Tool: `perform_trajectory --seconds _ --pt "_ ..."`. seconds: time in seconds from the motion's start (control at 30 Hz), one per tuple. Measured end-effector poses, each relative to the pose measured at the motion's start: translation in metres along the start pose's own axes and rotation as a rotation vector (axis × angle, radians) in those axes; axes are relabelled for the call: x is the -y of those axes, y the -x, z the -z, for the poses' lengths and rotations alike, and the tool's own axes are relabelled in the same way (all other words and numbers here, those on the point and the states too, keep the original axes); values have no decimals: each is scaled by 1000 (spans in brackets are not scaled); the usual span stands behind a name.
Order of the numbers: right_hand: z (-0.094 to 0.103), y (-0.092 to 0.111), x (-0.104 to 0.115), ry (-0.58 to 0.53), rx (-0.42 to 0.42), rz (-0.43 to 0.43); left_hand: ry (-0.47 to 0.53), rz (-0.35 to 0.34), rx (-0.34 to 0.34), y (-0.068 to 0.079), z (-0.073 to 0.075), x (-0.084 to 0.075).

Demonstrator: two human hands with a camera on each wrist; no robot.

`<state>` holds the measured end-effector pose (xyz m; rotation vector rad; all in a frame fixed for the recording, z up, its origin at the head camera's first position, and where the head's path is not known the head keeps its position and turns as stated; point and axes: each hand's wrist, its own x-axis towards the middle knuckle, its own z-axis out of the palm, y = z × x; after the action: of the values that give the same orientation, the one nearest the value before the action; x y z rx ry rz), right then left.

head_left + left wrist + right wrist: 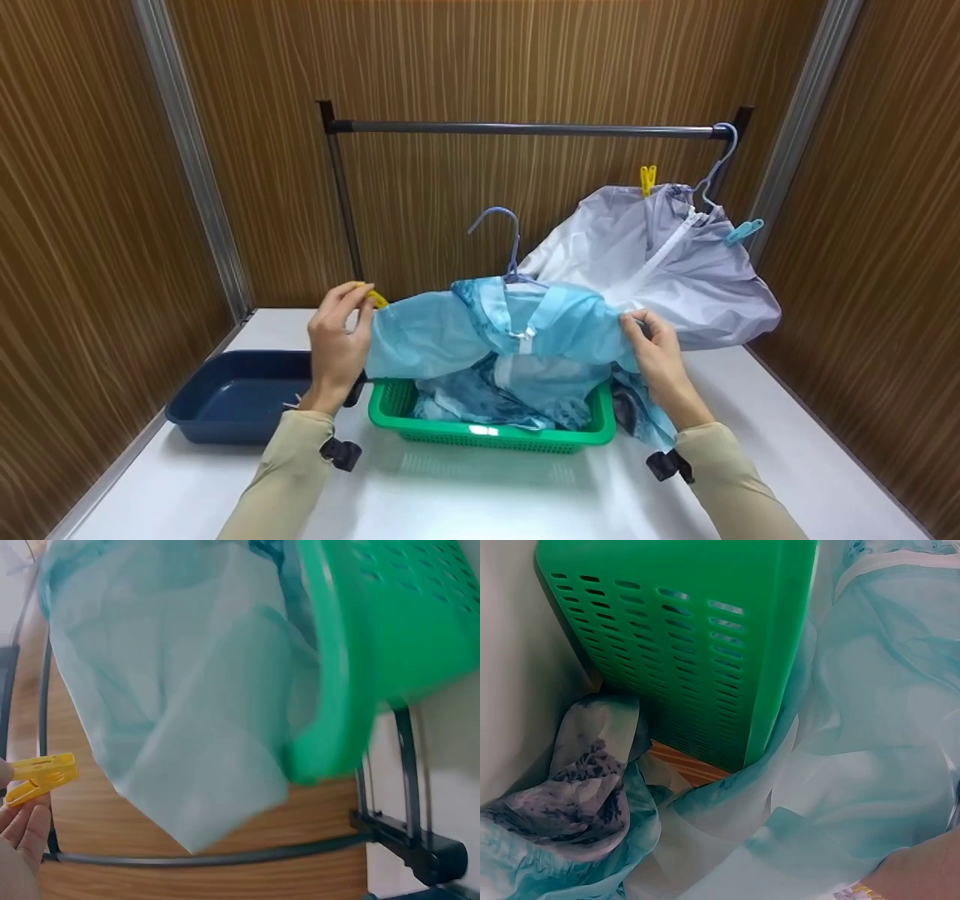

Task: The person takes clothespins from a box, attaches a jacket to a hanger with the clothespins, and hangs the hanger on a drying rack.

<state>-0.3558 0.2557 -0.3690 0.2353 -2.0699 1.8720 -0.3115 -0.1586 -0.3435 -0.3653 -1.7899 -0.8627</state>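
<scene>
Above the green perforated plastic basket [405,421], stretched with long axis running left to right, a thin light-blue fabric jacket [442,330] with pale collar edges. At its left end, in the left hand [341,337]: a small yellow plastic clothes clip [373,296], pinched between thumb and fingers, slanting from far left to near right. At its right end, the right hand [664,356], thumb and fingers clamped on the cloth edge. Out of the collar, on the far side, the upright hook of a pale-purple plastic hanger [516,234], apart from the dark metal rail [525,130] farther back. Decisive, by judgement: the clip's small offset from the cloth. Just left of the jacket's left side, free end toward the fabric, apart from it in the left wrist view; left hand nearer to that edge, right hand well across. Too small to make out: any gap at the clip's tip
</scene>
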Motion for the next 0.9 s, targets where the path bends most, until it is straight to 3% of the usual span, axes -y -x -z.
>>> perform_trajectory --seconds 0.17,0.4,0.9 --pt "-1 1 0 -8 -7 2 1 -52 34 -2 -6 -15" --pt "-1 2 -1 -10 -4 9 -31 -176 101 -5 -13 -32" --pt "0 2 -1 -14 4 -14 29 -206 141 -16 -33 -70"
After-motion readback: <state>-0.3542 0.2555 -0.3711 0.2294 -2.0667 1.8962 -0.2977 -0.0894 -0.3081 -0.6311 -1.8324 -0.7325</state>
